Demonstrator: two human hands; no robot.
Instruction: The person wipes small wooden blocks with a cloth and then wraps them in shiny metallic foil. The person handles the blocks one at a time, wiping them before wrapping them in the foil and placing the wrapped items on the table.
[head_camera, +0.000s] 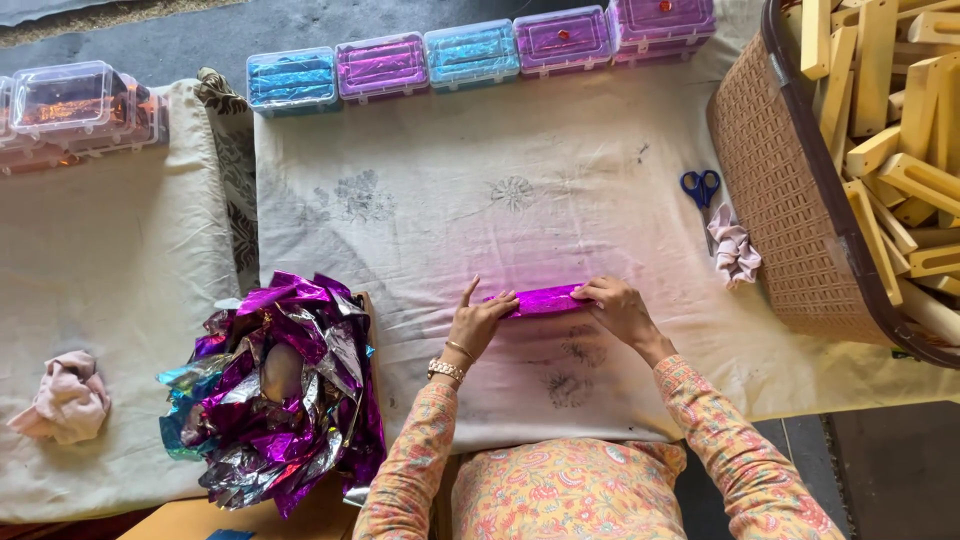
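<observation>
A long block wrapped in shiny purple foil (547, 300) lies on the white cloth (520, 200) in front of me. My left hand (482, 320) presses its left end, index finger pointing up. My right hand (615, 305) grips its right end with bent fingers. Both hands touch the foil-wrapped block, which rests flat on the cloth.
A heap of crumpled purple and blue foil (275, 390) lies at my left. Clear boxes with blue and purple foil (470, 52) line the far edge. Blue-handled scissors (701, 190) and a pink rag (736, 252) lie right, beside a brown basket (790, 210) of wooden blocks (900, 120).
</observation>
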